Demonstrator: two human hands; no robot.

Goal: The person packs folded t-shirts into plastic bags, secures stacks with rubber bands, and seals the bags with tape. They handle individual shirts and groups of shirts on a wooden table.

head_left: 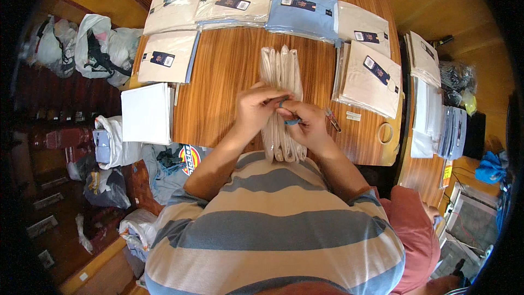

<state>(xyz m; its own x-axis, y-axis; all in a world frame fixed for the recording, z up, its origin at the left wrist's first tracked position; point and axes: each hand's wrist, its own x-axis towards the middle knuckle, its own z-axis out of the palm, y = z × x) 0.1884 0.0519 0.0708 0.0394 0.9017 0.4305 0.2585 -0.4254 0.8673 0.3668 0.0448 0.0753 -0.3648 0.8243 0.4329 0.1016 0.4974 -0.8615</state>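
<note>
A long, narrow folded cream garment in clear wrap (pixel 281 71) lies lengthwise on the wooden table (pixel 229 60), reaching from the middle to the near edge. My left hand (pixel 255 110) and my right hand (pixel 305 123) meet over its middle. Both pinch a small blue item (pixel 289 121), a band or clip, against the garment; its exact kind is too small to tell. My forearms come up from a striped shirt at the bottom.
Stacks of folded cream garments (pixel 234 0), one light blue stack (pixel 303 8) and more cream ones (pixel 371 76) ring the table's far side. White sheets (pixel 146 112) lie left, a tape roll (pixel 386 133) and a pen-like tool (pixel 333 120) right. Bags crowd the floor at left.
</note>
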